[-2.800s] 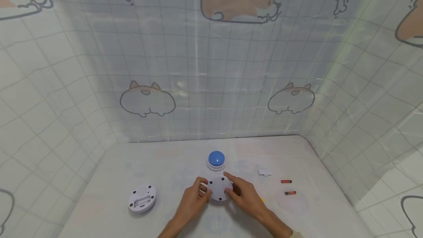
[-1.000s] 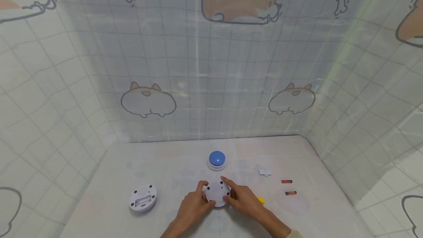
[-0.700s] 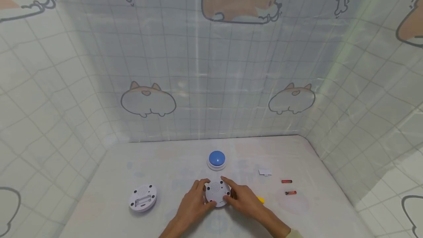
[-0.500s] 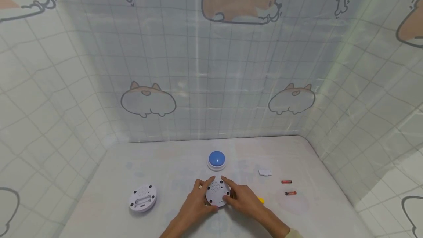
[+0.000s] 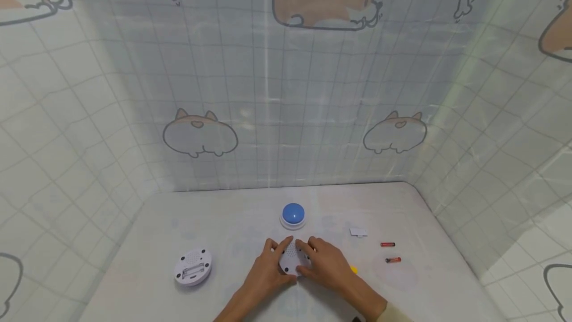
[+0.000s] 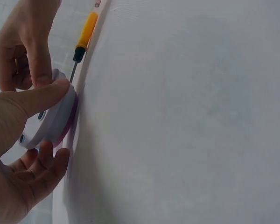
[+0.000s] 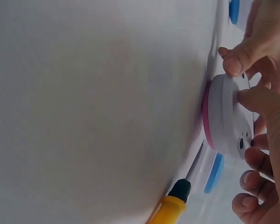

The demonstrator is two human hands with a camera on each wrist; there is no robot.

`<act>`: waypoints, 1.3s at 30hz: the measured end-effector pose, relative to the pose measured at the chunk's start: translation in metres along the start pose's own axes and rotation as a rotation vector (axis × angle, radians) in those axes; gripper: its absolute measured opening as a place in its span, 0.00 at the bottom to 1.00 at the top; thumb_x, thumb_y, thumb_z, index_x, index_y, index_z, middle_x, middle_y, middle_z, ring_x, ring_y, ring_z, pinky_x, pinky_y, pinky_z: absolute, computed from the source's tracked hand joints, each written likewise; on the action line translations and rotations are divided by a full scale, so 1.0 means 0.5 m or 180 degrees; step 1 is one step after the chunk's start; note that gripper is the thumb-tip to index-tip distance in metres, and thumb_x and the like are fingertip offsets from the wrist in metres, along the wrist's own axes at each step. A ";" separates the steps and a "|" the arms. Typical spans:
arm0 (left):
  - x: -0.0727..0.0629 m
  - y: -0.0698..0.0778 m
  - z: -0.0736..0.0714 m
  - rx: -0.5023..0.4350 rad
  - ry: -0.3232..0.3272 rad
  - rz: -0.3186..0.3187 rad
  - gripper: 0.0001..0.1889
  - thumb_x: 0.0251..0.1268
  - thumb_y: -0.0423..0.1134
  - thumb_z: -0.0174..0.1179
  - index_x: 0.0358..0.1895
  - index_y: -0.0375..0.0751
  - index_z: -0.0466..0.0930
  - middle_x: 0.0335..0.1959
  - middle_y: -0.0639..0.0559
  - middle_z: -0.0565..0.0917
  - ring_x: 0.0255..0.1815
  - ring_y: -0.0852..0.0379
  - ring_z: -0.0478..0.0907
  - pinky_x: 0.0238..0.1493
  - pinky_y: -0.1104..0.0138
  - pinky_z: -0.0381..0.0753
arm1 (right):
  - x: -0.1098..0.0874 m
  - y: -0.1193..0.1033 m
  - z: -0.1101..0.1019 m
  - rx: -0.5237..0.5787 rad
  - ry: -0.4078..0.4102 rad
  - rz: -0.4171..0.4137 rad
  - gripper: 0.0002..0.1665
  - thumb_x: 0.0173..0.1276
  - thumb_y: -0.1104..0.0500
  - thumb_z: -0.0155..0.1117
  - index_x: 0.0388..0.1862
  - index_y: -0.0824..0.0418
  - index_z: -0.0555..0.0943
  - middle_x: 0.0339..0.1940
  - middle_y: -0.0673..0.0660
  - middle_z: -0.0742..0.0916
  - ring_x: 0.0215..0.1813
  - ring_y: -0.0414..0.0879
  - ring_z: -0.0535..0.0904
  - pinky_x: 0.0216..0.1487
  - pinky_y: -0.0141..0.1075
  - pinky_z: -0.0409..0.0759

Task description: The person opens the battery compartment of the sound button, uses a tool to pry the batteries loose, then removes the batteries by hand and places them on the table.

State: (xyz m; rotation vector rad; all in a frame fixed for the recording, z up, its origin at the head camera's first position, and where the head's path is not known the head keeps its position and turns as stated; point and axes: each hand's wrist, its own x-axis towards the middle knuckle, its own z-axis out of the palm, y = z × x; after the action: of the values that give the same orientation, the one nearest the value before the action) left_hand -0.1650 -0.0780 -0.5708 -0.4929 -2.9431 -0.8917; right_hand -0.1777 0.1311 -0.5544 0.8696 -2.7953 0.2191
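Note:
A round white push button [image 5: 291, 259] lies face down in front of me, its speaker holes and black feet upward. Its pink underside edge shows in the right wrist view. My left hand [image 5: 266, 270] grips its left rim, thumb at the near edge and forefinger at the far edge. My right hand [image 5: 329, 265] holds it from the right, with thumb and forefinger bent over the top face. A yellow-handled screwdriver [image 7: 171, 209] lies beside it, mostly hidden by the right hand in the head view.
A blue-topped push button [image 5: 293, 213] stands just beyond the hands. Another upturned one [image 5: 193, 267], its battery slot uncovered, lies at the left. To the right are a small white battery cover [image 5: 358, 232] and two red batteries [image 5: 388, 244]. Patterned curtain walls enclose the table.
The held button has been turned and drawn slightly nearer. My left forefinger has moved onto its far edge, and my right fingers have shifted inward over its face.

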 end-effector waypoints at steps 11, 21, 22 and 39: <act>0.004 0.014 -0.014 0.0026 -0.0079 -0.0067 0.51 0.42 0.52 0.81 0.75 0.55 0.67 0.47 0.50 0.66 0.28 0.61 0.69 0.29 0.68 0.70 | 0.012 -0.007 -0.008 -0.0370 0.0261 -0.0672 0.41 0.62 0.31 0.68 0.66 0.55 0.79 0.41 0.46 0.80 0.39 0.36 0.71 0.38 0.30 0.76; 0.010 0.014 -0.019 0.0059 -0.0114 -0.0092 0.50 0.42 0.54 0.81 0.73 0.53 0.69 0.45 0.50 0.67 0.30 0.58 0.70 0.32 0.65 0.74 | 0.022 -0.004 -0.018 -0.0489 0.0180 -0.0905 0.36 0.64 0.33 0.67 0.62 0.55 0.82 0.41 0.46 0.83 0.42 0.38 0.78 0.46 0.34 0.81; 0.011 0.013 -0.018 0.0071 -0.0107 -0.0088 0.50 0.41 0.54 0.81 0.73 0.53 0.69 0.45 0.50 0.67 0.30 0.58 0.70 0.32 0.65 0.74 | 0.023 -0.004 -0.020 -0.0486 0.0196 -0.0926 0.37 0.64 0.33 0.68 0.61 0.55 0.82 0.40 0.46 0.83 0.42 0.38 0.78 0.46 0.34 0.81; 0.017 0.015 -0.022 0.0026 -0.0177 -0.0126 0.50 0.40 0.52 0.83 0.73 0.52 0.70 0.43 0.51 0.67 0.32 0.58 0.69 0.36 0.65 0.75 | 0.033 0.019 -0.021 -0.0433 0.0114 -0.1100 0.34 0.63 0.34 0.69 0.61 0.53 0.82 0.42 0.46 0.84 0.43 0.38 0.80 0.48 0.36 0.81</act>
State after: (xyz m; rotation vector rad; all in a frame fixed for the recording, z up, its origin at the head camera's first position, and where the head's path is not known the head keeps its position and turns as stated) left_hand -0.1714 -0.0758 -0.5566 -0.4683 -3.0154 -0.8837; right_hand -0.1948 0.1319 -0.5411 1.2751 -2.5368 -0.0100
